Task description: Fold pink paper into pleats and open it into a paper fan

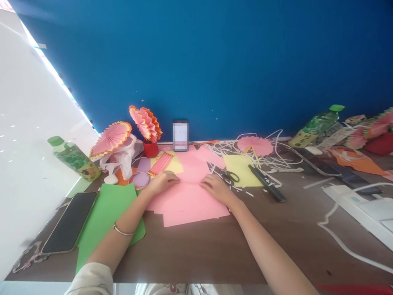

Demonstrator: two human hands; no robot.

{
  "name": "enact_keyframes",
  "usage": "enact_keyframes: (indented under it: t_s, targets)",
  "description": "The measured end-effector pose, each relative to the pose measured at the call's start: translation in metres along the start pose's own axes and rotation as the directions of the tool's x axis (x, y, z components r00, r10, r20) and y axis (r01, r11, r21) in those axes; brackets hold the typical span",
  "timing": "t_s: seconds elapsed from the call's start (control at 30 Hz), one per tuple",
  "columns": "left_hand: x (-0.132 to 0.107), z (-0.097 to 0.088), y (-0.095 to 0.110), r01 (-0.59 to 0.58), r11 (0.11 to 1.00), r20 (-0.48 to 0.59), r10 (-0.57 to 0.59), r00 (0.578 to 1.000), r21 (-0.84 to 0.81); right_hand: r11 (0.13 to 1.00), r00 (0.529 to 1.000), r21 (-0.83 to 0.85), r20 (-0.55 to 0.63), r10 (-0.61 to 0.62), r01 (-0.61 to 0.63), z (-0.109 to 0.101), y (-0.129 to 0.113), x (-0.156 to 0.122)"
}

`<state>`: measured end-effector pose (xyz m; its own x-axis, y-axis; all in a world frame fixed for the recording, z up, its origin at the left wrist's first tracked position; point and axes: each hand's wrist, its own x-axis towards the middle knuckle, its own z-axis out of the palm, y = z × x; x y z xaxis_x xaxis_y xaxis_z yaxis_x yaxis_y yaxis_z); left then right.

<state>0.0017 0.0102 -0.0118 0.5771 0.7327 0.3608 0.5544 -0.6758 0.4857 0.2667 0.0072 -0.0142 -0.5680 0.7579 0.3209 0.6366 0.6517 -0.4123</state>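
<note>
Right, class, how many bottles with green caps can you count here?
2: the left bottle, near the white plastic bag, and the right bottle, near the blue wall. No others show, though clutter could hide some.

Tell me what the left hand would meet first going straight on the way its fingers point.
Most likely the right hand, which faces it across the pink paper, though depth is hard to judge here.

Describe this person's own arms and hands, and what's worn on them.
The left hand is ungloved; a thin, metallic-looking bangle circles that forearm, and a loose, pale sleeve ends near the elbow. The right hand is ungloved too, its forearm bare to the picture's edge, with no sleeve or bangle in view.
</note>
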Motion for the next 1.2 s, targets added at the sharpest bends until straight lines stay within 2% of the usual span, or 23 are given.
enact_keyframes:
  t_s: [0.4, 0.63, 0.87, 1.2]
  targets:
    - [-0.002, -0.007, -0.001, -0.071, 0.983, 0.108, 0.053, 0.993, 0.172, 0.989, 0.997, -0.128, -0.012, -0.080, 0.078, -0.003, 0.001, 0.001]
    - [-0.004, -0.010, 0.002, -0.079, 0.982, 0.135, 0.055, 0.989, 0.174, 0.978, 0.994, -0.179, -0.020, -0.109, 0.104, -0.005, 0.003, 0.000]
    - [-0.003, -0.012, 0.007, -0.075, 0.977, 0.161, 0.043, 0.986, 0.198, 0.941, 0.986, -0.299, 0.004, -0.166, 0.160, -0.007, -0.003, -0.002]
    - [0.000, -0.013, 0.014, -0.074, 0.962, 0.201, 0.020, 0.979, 0.263, 0.871, 0.991, -0.471, 0.068, -0.118, 0.136, -0.007, -0.019, -0.005]
